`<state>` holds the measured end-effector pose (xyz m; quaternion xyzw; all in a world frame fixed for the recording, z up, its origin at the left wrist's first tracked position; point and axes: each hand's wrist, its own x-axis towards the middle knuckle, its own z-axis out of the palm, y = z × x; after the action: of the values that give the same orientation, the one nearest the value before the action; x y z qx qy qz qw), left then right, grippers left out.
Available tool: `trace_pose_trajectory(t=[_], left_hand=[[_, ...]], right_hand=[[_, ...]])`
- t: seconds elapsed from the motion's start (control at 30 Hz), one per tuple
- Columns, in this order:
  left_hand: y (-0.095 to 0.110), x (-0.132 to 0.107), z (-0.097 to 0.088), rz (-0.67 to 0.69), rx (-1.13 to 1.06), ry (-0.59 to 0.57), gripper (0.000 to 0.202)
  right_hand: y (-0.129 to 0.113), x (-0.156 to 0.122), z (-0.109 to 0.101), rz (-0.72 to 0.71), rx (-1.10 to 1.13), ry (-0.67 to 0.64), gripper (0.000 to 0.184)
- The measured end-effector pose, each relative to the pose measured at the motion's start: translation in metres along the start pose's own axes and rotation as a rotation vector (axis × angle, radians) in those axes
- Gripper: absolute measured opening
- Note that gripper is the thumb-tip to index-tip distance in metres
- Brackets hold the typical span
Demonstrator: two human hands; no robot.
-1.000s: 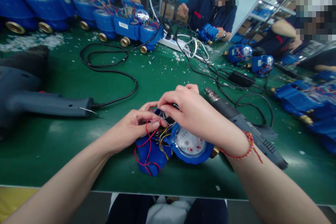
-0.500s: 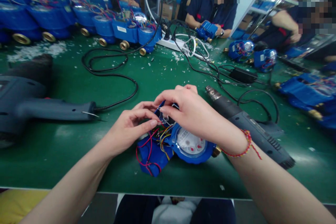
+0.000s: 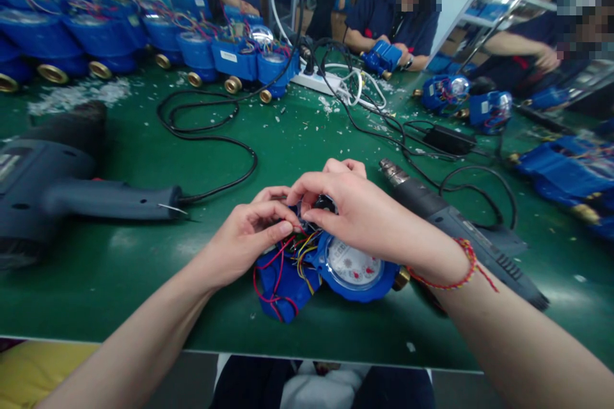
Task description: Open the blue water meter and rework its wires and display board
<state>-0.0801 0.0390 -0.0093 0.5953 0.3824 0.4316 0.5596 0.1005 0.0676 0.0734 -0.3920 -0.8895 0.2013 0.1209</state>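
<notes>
A blue water meter (image 3: 352,266) lies on the green table in front of me, its round dial facing up and a brass fitting (image 3: 401,278) at its right. Joined to its left is a blue housing (image 3: 288,284) with red, yellow and black wires. My left hand (image 3: 249,233) pinches a red wire (image 3: 298,228) between thumb and forefinger at the housing's far end. Over the same spot, my right hand (image 3: 338,198) curls with thumb and fingers close together. Whatever it holds there is mostly hidden by the fingers.
A heat gun (image 3: 110,198) lies at the left, a second heat gun (image 3: 460,230) at the right. Black cables (image 3: 206,134) run to a white power strip (image 3: 316,81). Rows of blue meters (image 3: 105,38) stand behind. Across the table a co-worker (image 3: 388,19) handles another meter.
The whole view has shifted slightly, so everything appears a little further right. Both hands stay at the same place on the meter, with only small finger movements.
</notes>
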Motion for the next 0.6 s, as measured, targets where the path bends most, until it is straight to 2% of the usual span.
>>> trace_pose_trajectory(t=[0.3,0.43,0.53,0.6], left_hand=[[-0.0021,0.0022,0.0026,0.042,0.032,0.034,0.011],[-0.0001,0.0011,-0.0019,0.053,0.085,0.008,0.01],[0.0039,0.0011,-0.006,0.047,0.1,-0.035,0.016],[0.0077,0.002,-0.0059,0.048,0.136,-0.02,0.02]], right_hand=[[0.0084,0.0004,0.0067,-0.052,0.051,0.057,0.016],[0.0102,-0.0007,0.009,-0.105,0.028,0.075,0.015],[0.0083,-0.0008,0.0083,-0.186,-0.016,0.081,0.018],[0.0051,-0.0015,0.007,-0.265,-0.098,0.095,0.021]])
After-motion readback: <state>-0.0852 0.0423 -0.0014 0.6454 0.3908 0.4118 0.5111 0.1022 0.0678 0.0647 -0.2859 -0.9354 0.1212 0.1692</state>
